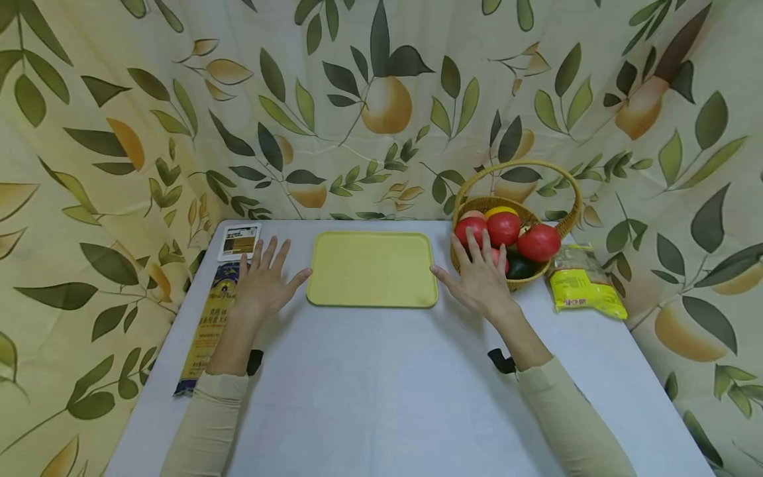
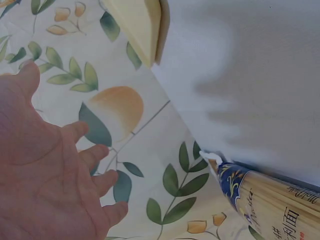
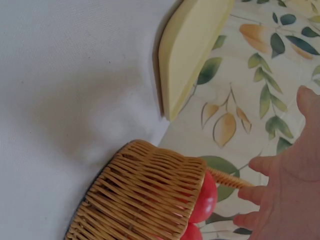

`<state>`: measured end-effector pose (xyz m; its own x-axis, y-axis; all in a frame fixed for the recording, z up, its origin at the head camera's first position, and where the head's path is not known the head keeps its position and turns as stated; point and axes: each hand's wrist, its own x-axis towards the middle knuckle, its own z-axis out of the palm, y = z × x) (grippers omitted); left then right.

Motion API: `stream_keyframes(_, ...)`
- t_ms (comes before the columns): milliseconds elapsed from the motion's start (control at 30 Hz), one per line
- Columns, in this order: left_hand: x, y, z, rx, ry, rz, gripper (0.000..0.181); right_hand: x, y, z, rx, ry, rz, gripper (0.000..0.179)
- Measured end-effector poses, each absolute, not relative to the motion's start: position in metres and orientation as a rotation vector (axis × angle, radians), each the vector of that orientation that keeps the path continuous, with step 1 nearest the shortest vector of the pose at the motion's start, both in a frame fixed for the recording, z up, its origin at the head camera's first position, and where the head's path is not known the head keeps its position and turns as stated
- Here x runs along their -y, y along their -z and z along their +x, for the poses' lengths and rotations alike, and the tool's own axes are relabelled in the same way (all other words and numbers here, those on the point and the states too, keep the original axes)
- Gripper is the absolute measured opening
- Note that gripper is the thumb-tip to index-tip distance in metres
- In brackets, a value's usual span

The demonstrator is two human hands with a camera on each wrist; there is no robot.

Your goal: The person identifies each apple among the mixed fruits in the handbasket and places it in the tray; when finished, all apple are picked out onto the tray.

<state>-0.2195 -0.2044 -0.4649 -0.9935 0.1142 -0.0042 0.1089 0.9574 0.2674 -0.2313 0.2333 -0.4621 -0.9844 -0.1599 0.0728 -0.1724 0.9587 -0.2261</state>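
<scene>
Yellow tray (image 1: pixel 372 269) lies flat at the back of the bench (image 1: pixel 369 384)
The left grip (image 1: pixel 261 289) and right grip (image 1: pixel 481 283) are spread and hold nothing, near its short ends; it looks light and stiff, not easy to break, but maybe a bit slippery; those two short ends seem the best place to take hold

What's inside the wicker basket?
The basket holds round red items, a dark item and, behind, a yellow item. The right hand hides some contents in the head view; anything beneath the top layer is covered.
</scene>
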Motion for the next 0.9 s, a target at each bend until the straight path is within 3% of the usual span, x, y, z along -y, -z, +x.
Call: stream_keyframes(900,0.198,0.454,-0.215,-3.11,-0.425,0.148,0.094,-0.239,0.452,-0.225,3.03,-0.382,0.244,0.097)
